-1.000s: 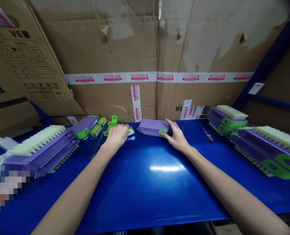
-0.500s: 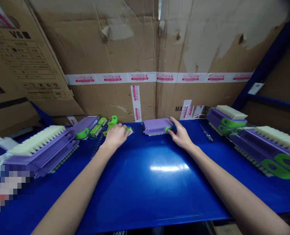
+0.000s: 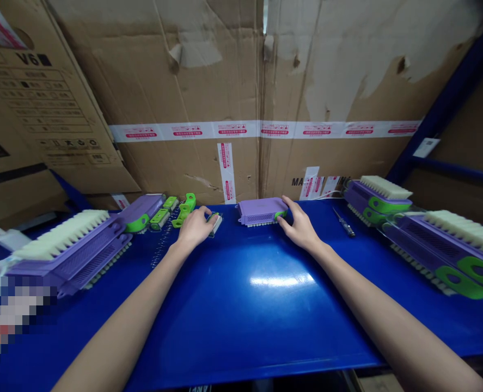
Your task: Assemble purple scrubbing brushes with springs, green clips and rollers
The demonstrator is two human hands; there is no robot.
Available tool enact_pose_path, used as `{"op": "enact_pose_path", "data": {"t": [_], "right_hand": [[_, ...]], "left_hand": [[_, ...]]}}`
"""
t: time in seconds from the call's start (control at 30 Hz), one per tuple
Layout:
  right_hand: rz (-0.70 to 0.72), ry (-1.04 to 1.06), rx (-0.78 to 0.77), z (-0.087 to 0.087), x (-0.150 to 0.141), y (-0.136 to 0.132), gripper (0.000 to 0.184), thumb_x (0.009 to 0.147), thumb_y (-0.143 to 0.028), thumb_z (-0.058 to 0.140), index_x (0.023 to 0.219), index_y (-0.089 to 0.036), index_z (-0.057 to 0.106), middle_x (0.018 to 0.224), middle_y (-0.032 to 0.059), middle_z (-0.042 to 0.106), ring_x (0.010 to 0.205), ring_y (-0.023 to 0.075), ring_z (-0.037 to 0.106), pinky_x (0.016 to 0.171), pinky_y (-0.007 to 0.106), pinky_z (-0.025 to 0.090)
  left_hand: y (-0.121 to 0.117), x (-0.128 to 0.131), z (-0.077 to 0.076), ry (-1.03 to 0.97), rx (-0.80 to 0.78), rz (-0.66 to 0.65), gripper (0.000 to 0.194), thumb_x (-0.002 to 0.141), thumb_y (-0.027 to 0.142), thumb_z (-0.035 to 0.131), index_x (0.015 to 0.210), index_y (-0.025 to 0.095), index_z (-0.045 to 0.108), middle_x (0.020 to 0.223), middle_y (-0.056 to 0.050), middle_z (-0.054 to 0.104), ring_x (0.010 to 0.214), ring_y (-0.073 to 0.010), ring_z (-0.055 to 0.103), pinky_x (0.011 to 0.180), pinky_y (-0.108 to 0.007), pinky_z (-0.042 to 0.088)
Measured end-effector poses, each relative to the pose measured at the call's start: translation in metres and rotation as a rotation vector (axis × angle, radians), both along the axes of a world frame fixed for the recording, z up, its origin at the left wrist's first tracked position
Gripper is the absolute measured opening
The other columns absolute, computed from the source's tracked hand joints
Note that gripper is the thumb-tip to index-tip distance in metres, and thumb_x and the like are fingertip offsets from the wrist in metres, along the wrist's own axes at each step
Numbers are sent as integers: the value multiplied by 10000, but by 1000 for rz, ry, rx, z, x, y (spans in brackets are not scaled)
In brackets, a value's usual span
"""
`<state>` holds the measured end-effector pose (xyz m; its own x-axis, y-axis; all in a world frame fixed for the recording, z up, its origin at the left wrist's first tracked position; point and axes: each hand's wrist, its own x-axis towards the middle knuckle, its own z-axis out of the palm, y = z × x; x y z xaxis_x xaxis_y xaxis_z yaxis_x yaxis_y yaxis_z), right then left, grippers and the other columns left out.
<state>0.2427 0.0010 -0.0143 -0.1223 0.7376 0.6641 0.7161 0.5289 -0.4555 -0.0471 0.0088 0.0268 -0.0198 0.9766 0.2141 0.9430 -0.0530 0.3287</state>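
My left hand is closed, its thumb and fingers around a small clear-sided piece with a pale strip, just above the blue table. The fingers partly cover this piece. Beside that hand lie bright green hooked parts. My right hand grips the right end of a purple brush, its thumb by the green end tab and a finger behind. Pale bristles show under the brush, which rests on the table.
Long springs and small green-and-clear blocks lie left, near another purple brush. Stacked bristled brushes stand at far left and right. A screwdriver lies at right. Cardboard walls the back.
My left hand has shifted slightly, now showing the small clear-sided piece in its fingers and uncovering more of the green parts. My right hand and the purple brush have barely moved.
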Motion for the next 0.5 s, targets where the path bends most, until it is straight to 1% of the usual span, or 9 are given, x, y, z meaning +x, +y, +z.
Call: {"op": "enact_pose_path", "data": {"t": [0.1, 0.2, 0.27, 0.37, 0.43, 0.5], "right_hand": [[-5, -4, 4, -1, 0, 0, 567, 824, -278, 525, 1355, -127, 397, 1324, 175, 506, 1228, 289, 477, 1039, 485, 380], [-5, -7, 11, -1, 0, 1, 563, 827, -286, 521, 1354, -130, 397, 1324, 173, 506, 1230, 291, 474, 1040, 484, 378], [-4, -7, 13, -1, 0, 1, 559, 830, -291, 518, 1353, -136, 397, 1326, 173, 504, 1231, 294, 473, 1041, 492, 375], [-4, -8, 12, -1, -1, 1, 555, 833, -294, 512, 1354, -142, 395, 1325, 173, 505, 1233, 298, 469, 1040, 502, 373], [-6, -11, 11, -1, -1, 0, 555, 833, -292, 511, 1356, -147, 394, 1324, 170, 507, 1232, 298, 470, 1038, 504, 375], [-7, -15, 15, -1, -1, 0, 556, 833, -289, 511, 1356, -141, 394, 1325, 172, 506, 1231, 297, 471, 1037, 501, 377]], "left_hand": [[-7, 4, 7, 99, 8, 37, 320, 873, 371, 386, 981, 191, 628, 881, -97, 690, 860, -257, 646, 675, -316, 440], [-12, 7, 11, 231, 47, 57, 327, 891, 325, 353, 1042, 204, 617, 930, -99, 696, 895, -289, 650, 691, -341, 460], [-13, 7, 11, 327, 85, 28, 340, 901, 299, 339, 1106, 194, 589, 973, -112, 692, 903, -303, 651, 699, -358, 473], [-13, 8, 9, 448, 140, -49, 363, 915, 263, 304, 1150, 168, 563, 995, -133, 682, 906, -308, 651, 691, -365, 486], [-13, 8, 9, 482, 173, -82, 376, 920, 245, 282, 1160, 159, 558, 997, -142, 676, 918, -302, 648, 687, -358, 491], [-14, 8, 11, 477, 209, -78, 384, 920, 234, 274, 1178, 164, 549, 1027, -143, 668, 928, -294, 644, 692, -355, 494]]}}
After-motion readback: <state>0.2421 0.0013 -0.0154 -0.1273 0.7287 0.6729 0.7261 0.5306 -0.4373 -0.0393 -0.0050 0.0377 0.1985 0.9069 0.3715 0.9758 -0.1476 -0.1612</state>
